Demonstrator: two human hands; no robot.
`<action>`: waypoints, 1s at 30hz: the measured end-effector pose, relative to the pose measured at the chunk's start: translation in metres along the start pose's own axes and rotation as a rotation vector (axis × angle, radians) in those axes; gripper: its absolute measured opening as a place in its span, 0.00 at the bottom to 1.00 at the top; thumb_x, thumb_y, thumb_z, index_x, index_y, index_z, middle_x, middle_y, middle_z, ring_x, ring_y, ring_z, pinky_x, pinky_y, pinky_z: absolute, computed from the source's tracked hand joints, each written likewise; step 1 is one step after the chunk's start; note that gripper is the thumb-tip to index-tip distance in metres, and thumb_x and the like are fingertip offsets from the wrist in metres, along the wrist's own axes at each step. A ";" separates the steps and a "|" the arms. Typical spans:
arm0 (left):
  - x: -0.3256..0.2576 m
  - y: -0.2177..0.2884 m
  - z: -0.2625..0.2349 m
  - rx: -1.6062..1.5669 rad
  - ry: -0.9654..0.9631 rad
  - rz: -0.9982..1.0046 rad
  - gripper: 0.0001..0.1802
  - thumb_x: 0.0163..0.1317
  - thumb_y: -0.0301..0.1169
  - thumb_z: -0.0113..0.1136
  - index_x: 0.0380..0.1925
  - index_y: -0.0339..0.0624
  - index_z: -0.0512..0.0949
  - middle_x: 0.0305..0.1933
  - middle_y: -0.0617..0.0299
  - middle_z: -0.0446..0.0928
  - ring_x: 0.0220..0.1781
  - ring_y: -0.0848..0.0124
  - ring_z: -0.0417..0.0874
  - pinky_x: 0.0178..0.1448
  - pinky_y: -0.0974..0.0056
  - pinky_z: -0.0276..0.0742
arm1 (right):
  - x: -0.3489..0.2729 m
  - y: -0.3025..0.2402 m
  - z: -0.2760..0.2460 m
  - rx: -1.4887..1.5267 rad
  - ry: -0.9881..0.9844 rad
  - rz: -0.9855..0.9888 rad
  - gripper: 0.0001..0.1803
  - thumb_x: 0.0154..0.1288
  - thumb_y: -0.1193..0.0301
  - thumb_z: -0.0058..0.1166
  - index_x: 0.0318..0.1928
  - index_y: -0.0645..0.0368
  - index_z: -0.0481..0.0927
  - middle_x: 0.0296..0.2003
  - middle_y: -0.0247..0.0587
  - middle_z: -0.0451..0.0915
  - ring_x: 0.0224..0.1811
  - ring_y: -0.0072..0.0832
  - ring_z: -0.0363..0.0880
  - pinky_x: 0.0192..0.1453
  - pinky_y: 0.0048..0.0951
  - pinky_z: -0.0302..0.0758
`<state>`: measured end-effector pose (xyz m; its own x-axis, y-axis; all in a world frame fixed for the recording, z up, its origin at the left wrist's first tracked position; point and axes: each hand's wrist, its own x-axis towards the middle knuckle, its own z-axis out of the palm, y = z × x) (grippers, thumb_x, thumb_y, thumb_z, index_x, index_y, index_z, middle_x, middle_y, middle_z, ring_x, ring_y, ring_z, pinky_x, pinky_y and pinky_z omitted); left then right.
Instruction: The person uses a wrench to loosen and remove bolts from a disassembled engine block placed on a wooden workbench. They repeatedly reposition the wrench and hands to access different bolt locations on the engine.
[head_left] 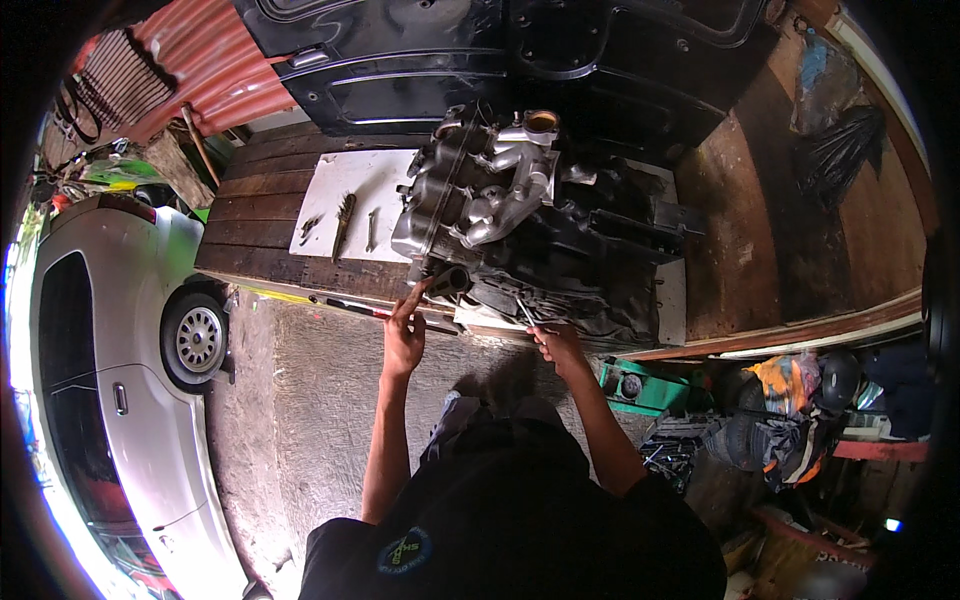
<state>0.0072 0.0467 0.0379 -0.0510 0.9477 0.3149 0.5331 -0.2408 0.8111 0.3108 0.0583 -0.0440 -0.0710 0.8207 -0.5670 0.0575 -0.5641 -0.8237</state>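
Observation:
An engine (480, 190) with a silver manifold (520, 195) lies on the wooden bench. My left hand (404, 338) is at its near left corner, fingers stretched out, with the fingertips at or touching the edge beside a dark round pipe opening (449, 281). My right hand (560, 347) is closed around a slim silver wrench (526, 312), whose far end points at the near side of the engine. Whether the wrench sits on a bolt cannot be made out. Dark cloth or plastic-like material (600, 308) lies by the wrench.
On a white board (320, 215) left of the engine lie a brush (343, 222), a small wrench (371, 230) and a small metal piece (310, 228). Black panels (400, 95) stand behind the bench. A green case (645, 387) lies low at right; a silver car (130, 370) stands at left.

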 end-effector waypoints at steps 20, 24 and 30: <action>0.000 0.012 -0.004 0.004 -0.003 0.002 0.33 0.55 0.13 0.46 0.63 0.47 0.70 0.62 0.53 0.75 0.57 0.59 0.80 0.49 0.62 0.79 | 0.001 -0.014 -0.028 0.839 -0.637 0.337 0.13 0.65 0.80 0.52 0.49 0.71 0.72 0.35 0.39 0.73 0.28 0.16 0.65 0.27 0.15 0.62; 0.000 0.009 0.000 0.040 0.028 0.059 0.34 0.55 0.13 0.46 0.64 0.47 0.70 0.62 0.52 0.75 0.55 0.60 0.81 0.51 0.61 0.77 | 0.005 -0.019 -0.040 1.010 -0.629 0.442 0.16 0.63 0.83 0.52 0.50 0.78 0.70 0.37 0.48 0.75 0.29 0.20 0.70 0.26 0.17 0.66; -0.002 0.008 0.000 0.038 0.012 -0.009 0.35 0.54 0.12 0.47 0.64 0.46 0.70 0.61 0.55 0.75 0.49 0.63 0.83 0.49 0.62 0.77 | -0.002 -0.032 -0.040 1.128 -0.608 0.501 0.18 0.64 0.85 0.49 0.52 0.82 0.65 0.38 0.52 0.72 0.31 0.23 0.71 0.31 0.19 0.74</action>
<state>0.0119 0.0431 0.0441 -0.0658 0.9473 0.3135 0.5646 -0.2237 0.7945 0.3490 0.0784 -0.0166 -0.7199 0.5053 -0.4758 -0.6053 -0.7925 0.0744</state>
